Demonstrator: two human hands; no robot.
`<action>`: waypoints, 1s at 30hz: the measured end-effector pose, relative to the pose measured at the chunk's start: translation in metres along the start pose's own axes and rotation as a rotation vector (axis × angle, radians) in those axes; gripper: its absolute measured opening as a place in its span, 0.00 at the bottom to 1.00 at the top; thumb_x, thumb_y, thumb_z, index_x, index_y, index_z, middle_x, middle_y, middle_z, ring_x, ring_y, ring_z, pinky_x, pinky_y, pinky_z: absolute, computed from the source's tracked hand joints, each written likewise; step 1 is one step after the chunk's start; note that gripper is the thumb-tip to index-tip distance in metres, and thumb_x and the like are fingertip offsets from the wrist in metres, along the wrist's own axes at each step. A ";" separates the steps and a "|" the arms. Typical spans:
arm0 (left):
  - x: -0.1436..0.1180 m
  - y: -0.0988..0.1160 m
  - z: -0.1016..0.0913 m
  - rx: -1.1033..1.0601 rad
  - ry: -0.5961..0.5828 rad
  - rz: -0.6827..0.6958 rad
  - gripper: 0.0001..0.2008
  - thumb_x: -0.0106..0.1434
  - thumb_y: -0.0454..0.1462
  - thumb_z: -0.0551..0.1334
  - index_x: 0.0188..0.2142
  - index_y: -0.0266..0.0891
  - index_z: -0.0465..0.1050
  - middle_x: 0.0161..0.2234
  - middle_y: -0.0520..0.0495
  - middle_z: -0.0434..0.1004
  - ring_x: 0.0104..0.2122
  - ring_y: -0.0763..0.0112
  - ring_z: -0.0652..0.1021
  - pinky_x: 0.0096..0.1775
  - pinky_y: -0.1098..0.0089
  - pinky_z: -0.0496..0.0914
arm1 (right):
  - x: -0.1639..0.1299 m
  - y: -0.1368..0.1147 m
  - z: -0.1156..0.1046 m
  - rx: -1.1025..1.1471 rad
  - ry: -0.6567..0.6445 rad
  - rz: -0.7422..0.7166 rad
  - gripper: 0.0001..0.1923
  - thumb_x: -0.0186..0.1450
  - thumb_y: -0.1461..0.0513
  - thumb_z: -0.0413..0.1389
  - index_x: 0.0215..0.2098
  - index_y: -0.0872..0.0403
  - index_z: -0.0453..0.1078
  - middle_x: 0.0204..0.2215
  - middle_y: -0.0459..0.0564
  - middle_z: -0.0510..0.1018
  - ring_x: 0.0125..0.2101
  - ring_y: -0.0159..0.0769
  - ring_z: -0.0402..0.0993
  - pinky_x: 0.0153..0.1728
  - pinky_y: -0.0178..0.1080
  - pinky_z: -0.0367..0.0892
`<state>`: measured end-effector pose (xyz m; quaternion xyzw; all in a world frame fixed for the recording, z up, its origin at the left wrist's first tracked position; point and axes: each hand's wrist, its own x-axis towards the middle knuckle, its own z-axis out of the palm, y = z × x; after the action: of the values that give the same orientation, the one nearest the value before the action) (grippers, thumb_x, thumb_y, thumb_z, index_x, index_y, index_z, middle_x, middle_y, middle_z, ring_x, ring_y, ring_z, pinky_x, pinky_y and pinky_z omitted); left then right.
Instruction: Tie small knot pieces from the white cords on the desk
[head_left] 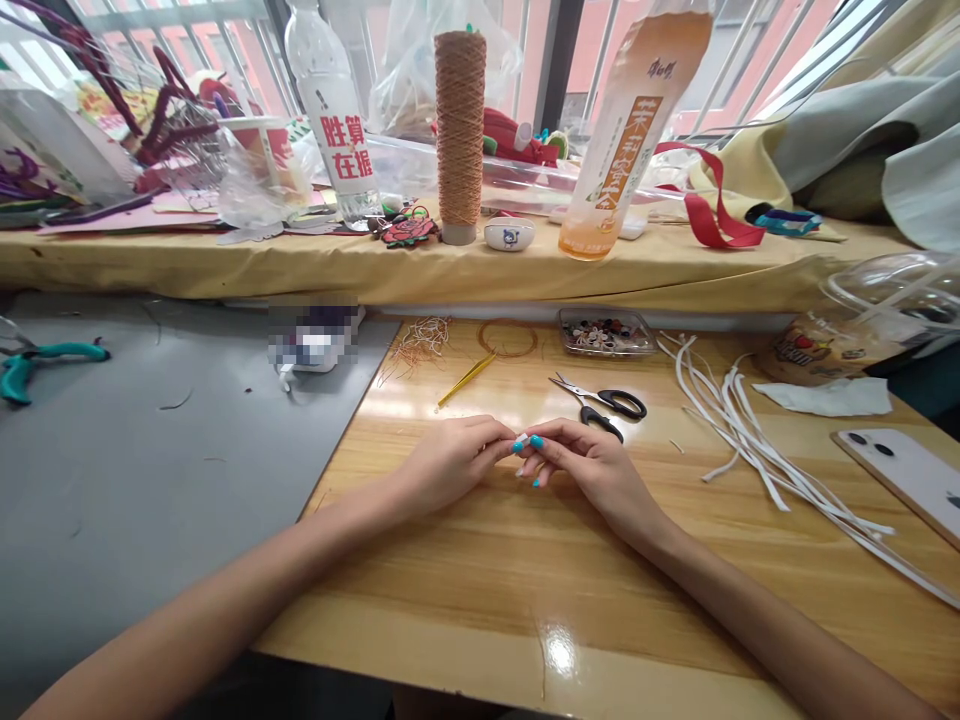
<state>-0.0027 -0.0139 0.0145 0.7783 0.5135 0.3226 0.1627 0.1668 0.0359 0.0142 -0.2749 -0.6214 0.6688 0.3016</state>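
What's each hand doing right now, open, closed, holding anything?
Left hand: fingers curled closed, tips meeting the right hand; what it pinches cannot be told.
Right hand: fingers curled closed at the same spot; held item too small to tell.

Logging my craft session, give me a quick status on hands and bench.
Left hand and right hand meet fingertip to fingertip, pinching something too small to tell. Scissors just beyond them. White strips to the right.

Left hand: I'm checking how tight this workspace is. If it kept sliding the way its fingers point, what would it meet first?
The left hand points rightward at the right hand; their fingertips already seem to touch, so it would meet those fingers first.
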 end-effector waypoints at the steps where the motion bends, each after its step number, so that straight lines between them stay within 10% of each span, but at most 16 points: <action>1: 0.000 0.000 0.001 0.030 0.005 0.023 0.11 0.62 0.36 0.50 0.34 0.36 0.71 0.27 0.49 0.72 0.26 0.78 0.71 0.28 0.77 0.63 | 0.000 0.000 0.000 0.002 0.000 0.005 0.08 0.57 0.59 0.54 0.30 0.56 0.68 0.22 0.45 0.74 0.24 0.29 0.72 0.25 0.32 0.67; 22: -0.008 -0.003 0.008 0.540 0.012 0.280 0.13 0.63 0.34 0.47 0.26 0.36 0.67 0.22 0.51 0.64 0.22 0.76 0.63 0.24 0.74 0.57 | -0.005 0.002 0.008 -0.206 0.073 0.030 0.11 0.57 0.56 0.53 0.26 0.57 0.65 0.18 0.44 0.71 0.21 0.28 0.67 0.24 0.33 0.63; 30: 0.000 -0.001 0.001 0.465 0.104 0.189 0.11 0.62 0.39 0.50 0.36 0.41 0.70 0.40 0.45 0.68 0.40 0.66 0.64 0.41 0.65 0.61 | -0.002 0.000 0.003 -0.174 0.118 -0.066 0.08 0.59 0.58 0.51 0.31 0.56 0.64 0.23 0.45 0.72 0.25 0.30 0.70 0.30 0.35 0.67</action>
<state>-0.0023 -0.0139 0.0130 0.8217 0.5065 0.2495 -0.0781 0.1661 0.0319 0.0145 -0.3182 -0.6669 0.5849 0.3346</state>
